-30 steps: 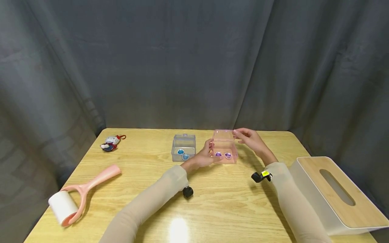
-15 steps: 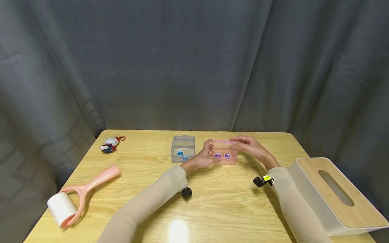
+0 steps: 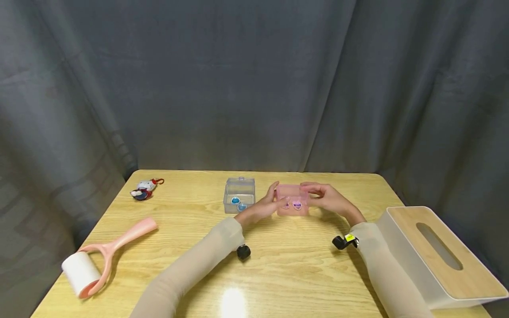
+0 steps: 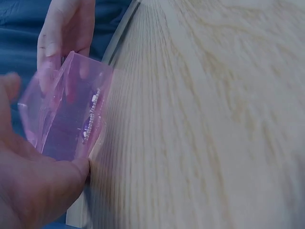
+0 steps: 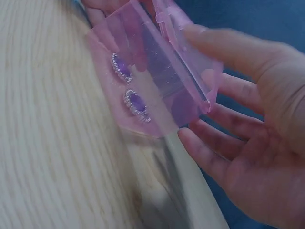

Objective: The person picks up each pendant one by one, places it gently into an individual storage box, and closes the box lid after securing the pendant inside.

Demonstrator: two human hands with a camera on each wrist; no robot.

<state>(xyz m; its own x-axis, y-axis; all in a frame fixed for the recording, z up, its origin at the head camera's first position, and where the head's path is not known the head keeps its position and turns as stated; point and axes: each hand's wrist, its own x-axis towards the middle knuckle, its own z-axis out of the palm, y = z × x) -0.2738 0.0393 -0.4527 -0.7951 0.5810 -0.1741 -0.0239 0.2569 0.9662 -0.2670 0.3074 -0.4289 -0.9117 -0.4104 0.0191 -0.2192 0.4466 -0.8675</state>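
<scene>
A translucent pink plastic box (image 3: 292,193) stands on the table, its hinged lid (image 5: 183,52) tilted partway down in the wrist views. Two purple, heart-like gems (image 3: 297,205) with sparkling white rims lie inside it. My left hand (image 3: 263,206) holds the box's left side, thumb (image 4: 71,174) at the near corner and fingers toward the back. At the right side, my right hand (image 3: 331,199) has its thumb (image 5: 228,45) on the lid and its curled fingers behind. Just left stands a clear bluish box (image 3: 240,187), lid raised, holding two blue gems (image 3: 235,200).
A pink-handled lint roller (image 3: 115,247) lies at the left, with a small plush keychain (image 3: 145,189) behind it. A white tissue box (image 3: 409,251) with a wooden top fills the right side. Grey curtain (image 3: 238,88) hangs behind the table.
The pink lid has swung from upright down toward the box. My right hand has come down and slightly nearer with it. My left hand has kept its hold on the box.
</scene>
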